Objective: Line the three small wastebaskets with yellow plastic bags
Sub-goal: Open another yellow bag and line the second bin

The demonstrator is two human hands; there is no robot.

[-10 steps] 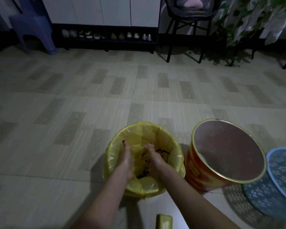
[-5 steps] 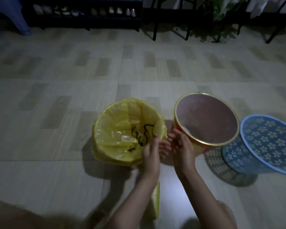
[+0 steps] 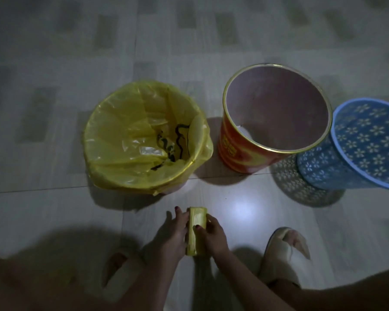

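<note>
Hands are meeting low in the view over a yellow bag roll, a flattened pack of folded plastic standing lengthways on the tiled floor. The left hand is pressing against the roll's left side with its fingers curled along the edge, and the right hand is gripping the right side with the thumb lying across the top face. How far the fingers are wrapping underneath is hidden by the roll itself. Both forearms are running off the bottom edge, dark and hard to read.

Just right of the right hand a foot in a pale slipper is resting on the floor; left of the left hand a second slipper is sitting in shadow, blurred and only partly readable.

Ahead of the hands and a little to the left, the first wastebasket is standing already lined, its yellow bag folding over the rim and hiding nearly all of the wall; black printing on the plastic is crumpled and unreadable. Ahead and to the right, the red wastebasket with a gold rim is standing unlined. Touching or just beside it, farther right, the blue wastebasket with a flower cut-out pattern is being cut off by the frame edge, also without a bag.
</note>
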